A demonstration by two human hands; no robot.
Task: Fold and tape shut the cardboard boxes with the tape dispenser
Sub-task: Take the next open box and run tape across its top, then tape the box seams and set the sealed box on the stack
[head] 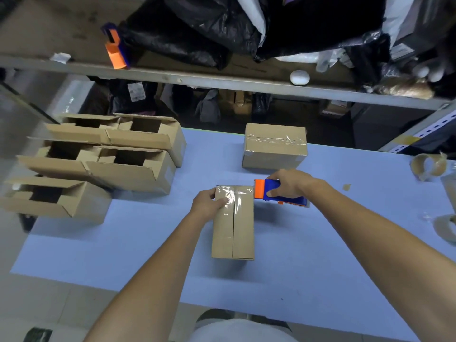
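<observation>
On the blue table [123,243] before me, my left hand [208,203] holds the far end of the cardboard box [233,230], thumb on its tape [235,196]; my right hand [288,185] grips the tape dispenser [270,191] just beside the far corner; beyond stands a taped box [275,146]

Even, fairly bright overhead light falls on the blue table [320,255], leaving only soft shadows beside the closed box [233,233] near centre and the open boxes [128,169] at 9 o'clock, while the shelf [222,82] at 12 o'clock sinks into murky dark. Glare flashes off the clear tape on the closed box's far end and on the taped box [274,144] at 1 o'clock. The tape dispenser [265,191] at centre is crisp, but wide-angle distortion bends the edges and the corners smear soft.
</observation>
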